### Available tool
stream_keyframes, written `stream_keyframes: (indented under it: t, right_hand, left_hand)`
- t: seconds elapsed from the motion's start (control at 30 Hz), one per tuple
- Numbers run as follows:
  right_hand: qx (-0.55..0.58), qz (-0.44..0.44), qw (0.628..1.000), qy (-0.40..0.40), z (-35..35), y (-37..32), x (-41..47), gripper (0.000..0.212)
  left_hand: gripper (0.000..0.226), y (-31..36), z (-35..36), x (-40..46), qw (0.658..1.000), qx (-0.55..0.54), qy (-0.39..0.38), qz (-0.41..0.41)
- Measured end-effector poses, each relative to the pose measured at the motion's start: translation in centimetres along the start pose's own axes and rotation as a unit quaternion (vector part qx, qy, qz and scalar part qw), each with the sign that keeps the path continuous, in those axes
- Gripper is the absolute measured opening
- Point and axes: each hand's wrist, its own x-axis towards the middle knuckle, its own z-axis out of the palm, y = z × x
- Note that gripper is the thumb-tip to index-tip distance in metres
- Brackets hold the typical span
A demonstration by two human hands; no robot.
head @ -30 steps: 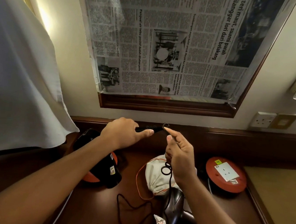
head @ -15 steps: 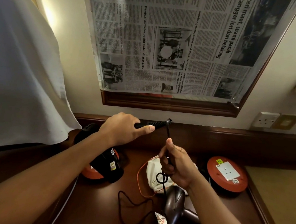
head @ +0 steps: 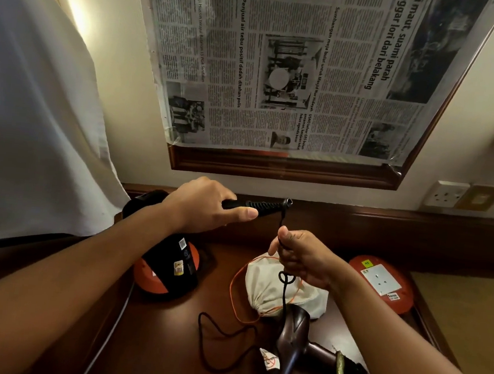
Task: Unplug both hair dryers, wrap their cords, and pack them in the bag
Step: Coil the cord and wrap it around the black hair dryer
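Observation:
My left hand [head: 207, 205] grips the handle of a black hair dryer [head: 169, 257], whose body hangs down over the desk at the left. The ribbed cord end of the handle [head: 263, 205] sticks out to the right of my fist. My right hand [head: 302, 257] pinches that dryer's black cord [head: 283, 279] just below the handle end, and the cord trails down in loops onto the desk [head: 224, 344]. A brown hair dryer [head: 291, 339] lies on the desk below my right hand. A white drawstring bag [head: 263, 285] with an orange string sits behind it.
Two red cable reels rest on the dark wooden desk, one [head: 152, 280] under the black dryer and one [head: 381, 282] with a white socket at the right. A wall socket [head: 445, 194] is at the far right. A newspaper [head: 296, 68] covers the framed mirror. White cloth [head: 36, 106] hangs left.
My right hand has slid down the cord, away from the handle end, and closed around it. The left hand has held the dryer handle steady.

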Motion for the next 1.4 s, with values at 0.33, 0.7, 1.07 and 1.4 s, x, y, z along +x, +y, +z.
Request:
stream_keyframes:
  t: [0.33, 0.7, 1.07, 1.4]
  right_hand:
    - [0.01, 0.056, 0.996, -0.062, -2.5, -4.2, 1.1, 0.01]
    - [-0.448, -0.106, 0.885, 0.068, -1.0, -8.1, 2.7, 0.005]
    - [-0.614, -0.18, 0.752, 0.159, 1.6, -8.5, 2.6, 0.02]
    - [-0.525, -0.228, 0.798, 0.189, 3.6, -6.6, 0.0, 0.013]
  left_hand:
    - [0.064, 0.4, -1.2, 0.2, 0.994, 0.076, -0.05, 0.065]
    - [0.061, -0.1, -1.1, 0.2, 0.975, 0.183, -0.111, 0.058]
    - [0.07, -1.8, -0.4, 0.5, 0.96, 0.25, -0.128, 0.003]
    - [0.061, -4.0, 1.9, 0.6, 0.967, 0.229, -0.094, -0.065]
